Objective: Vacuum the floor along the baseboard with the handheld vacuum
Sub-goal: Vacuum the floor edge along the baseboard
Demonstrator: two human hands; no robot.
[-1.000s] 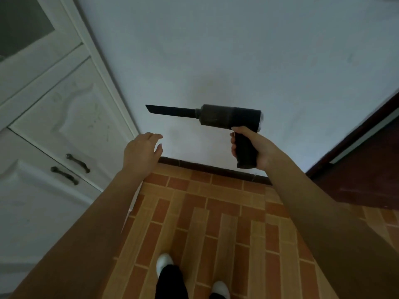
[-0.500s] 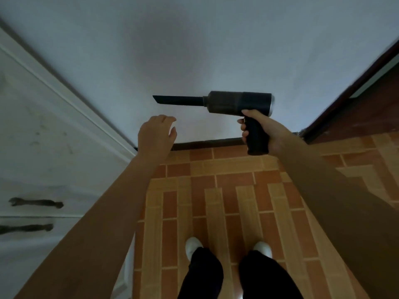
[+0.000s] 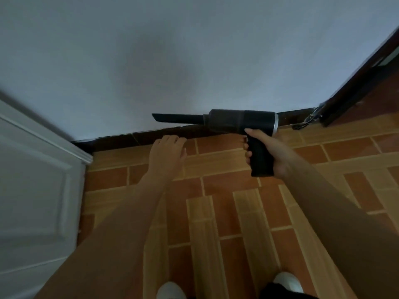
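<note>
My right hand [image 3: 271,152] grips the pistol handle of a black handheld vacuum [image 3: 239,121]. Its body lies level and its narrow crevice nozzle [image 3: 177,118] points left, held in the air in front of the dark baseboard [image 3: 129,138] where the white wall meets the floor. My left hand [image 3: 167,153] hangs free below the nozzle tip with relaxed fingers, holding nothing. The floor [image 3: 216,212] is brick-patterned tile in orange and tan.
A white cabinet [image 3: 36,180] stands against the wall on the left, its corner reaching the baseboard. A dark door frame [image 3: 362,83] with a metal latch [image 3: 311,119] closes the right end of the wall. My white shoes [image 3: 170,290] show at the bottom edge.
The view has tilted down and closed in on the floor. Both hands and the vacuum now sit lower, level with the baseboard instead of in front of the wall.
</note>
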